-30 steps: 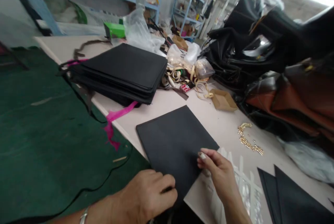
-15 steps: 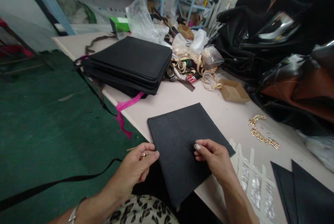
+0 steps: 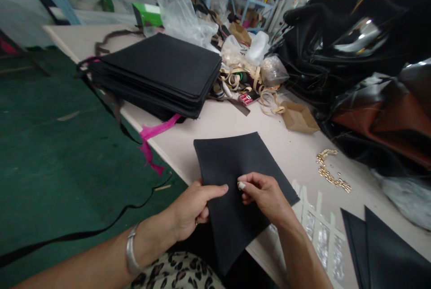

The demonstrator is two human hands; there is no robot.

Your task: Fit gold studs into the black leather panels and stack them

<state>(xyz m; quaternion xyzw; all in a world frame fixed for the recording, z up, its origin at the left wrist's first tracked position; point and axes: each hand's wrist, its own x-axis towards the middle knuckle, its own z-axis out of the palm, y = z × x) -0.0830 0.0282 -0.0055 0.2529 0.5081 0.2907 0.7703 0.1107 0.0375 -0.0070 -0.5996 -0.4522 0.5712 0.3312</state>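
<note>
A black leather-like panel (image 3: 235,159) lies partly on the table and hangs over its near edge. My left hand (image 3: 193,208) grips the panel's left edge, thumb on top and the other fingers underneath. Over the middle of the panel my right hand (image 3: 259,190) is closed in a pinch, thumb against index finger. A tiny gold-coloured piece seems to show between those fingertips, too small to make out well. Small gold metal pieces (image 3: 333,179) lie in a curved cluster on the table to the right.
Stacked black panels (image 3: 164,64) sit at the back left, with a pink strip (image 3: 146,145) hanging beside them. A cardboard tray (image 3: 299,117), plastic bags, and large black bags (image 3: 336,42) stand behind. More black panels (image 3: 387,244) lie at the right.
My left hand has moved right and taken hold of the panel's left edge. My right hand has shifted slightly left over the panel. The view has shifted a little.
</note>
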